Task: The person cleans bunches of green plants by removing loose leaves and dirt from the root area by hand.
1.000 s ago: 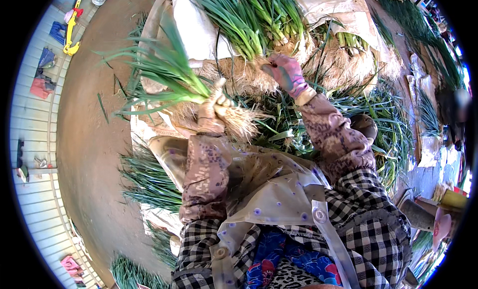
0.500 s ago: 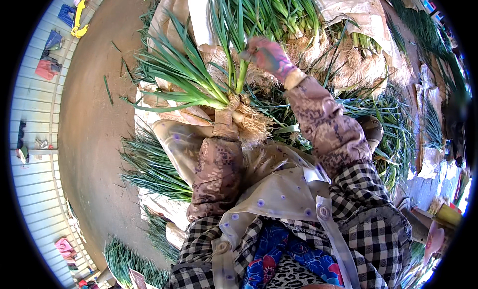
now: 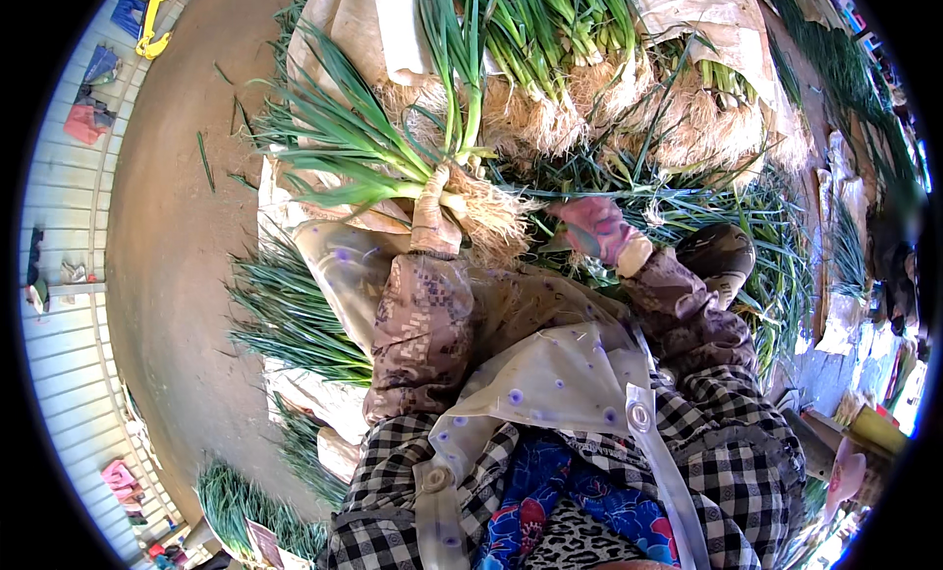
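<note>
My left hand [image 3: 432,214], in a pale glove, grips a bunch of green onions [image 3: 383,172] just above the roots. The leaves fan out to the upper left, and the stringy roots [image 3: 496,211] point right. Right of those roots is my right hand [image 3: 594,228], in a pink and green glove, low over loose green leaves [image 3: 678,211]. Its fingers point left and are too blurred to show whether they hold anything. More green onions [image 3: 457,108] stand upright just beyond the held bunch.
Rooty onion bundles [image 3: 550,108] lie at the back beside pale cloth sheeting [image 3: 702,20]. Further onion leaves [image 3: 300,319] lie on my left, next to the brown floor [image 3: 177,275]. A dark shoe [image 3: 717,256] is right of my right hand. A translucent apron [image 3: 530,373] covers my lap.
My right hand has dropped from the upright stalks to the loose leaves right of the roots. The left hand, still gripping the bunch, has shifted slightly up and left.
</note>
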`<state>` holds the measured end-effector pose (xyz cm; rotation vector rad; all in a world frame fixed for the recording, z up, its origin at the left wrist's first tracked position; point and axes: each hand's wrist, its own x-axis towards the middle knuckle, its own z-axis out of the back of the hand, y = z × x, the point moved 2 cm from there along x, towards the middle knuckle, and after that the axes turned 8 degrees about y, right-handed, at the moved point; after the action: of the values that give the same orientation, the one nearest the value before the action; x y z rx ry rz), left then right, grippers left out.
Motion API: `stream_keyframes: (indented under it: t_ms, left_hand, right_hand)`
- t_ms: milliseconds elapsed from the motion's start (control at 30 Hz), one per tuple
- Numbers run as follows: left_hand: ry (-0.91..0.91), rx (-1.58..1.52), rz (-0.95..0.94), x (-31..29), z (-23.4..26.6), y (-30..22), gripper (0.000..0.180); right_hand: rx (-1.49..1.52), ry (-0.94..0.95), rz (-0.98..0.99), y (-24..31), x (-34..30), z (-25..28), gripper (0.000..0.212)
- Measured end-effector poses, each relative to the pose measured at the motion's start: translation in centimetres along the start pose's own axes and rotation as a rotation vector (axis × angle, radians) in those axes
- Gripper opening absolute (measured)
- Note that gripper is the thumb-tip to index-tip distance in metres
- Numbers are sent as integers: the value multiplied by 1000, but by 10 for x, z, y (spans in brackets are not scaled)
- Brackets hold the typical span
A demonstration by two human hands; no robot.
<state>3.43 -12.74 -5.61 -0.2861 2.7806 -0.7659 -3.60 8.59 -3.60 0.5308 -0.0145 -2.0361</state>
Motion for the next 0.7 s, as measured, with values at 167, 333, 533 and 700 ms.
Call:
stream_keyframes:
  t_ms: [167,333,533,700]
  left_hand:
    - [-16,30,103,13,13,22,27]
    - [-114,381,264,7,22,13,33]
    - [-266,203,198,6,17,25,28]
    - [356,-252,395,15,38,26,34]
  right_hand:
    - [1173,-456,337,-46,49,1,37]
    - [1682,-255,277,-4,97,17,18]
    - [539,-133,650,74,7,48,24]
    - [1224,-183,145,-38,37,11,26]
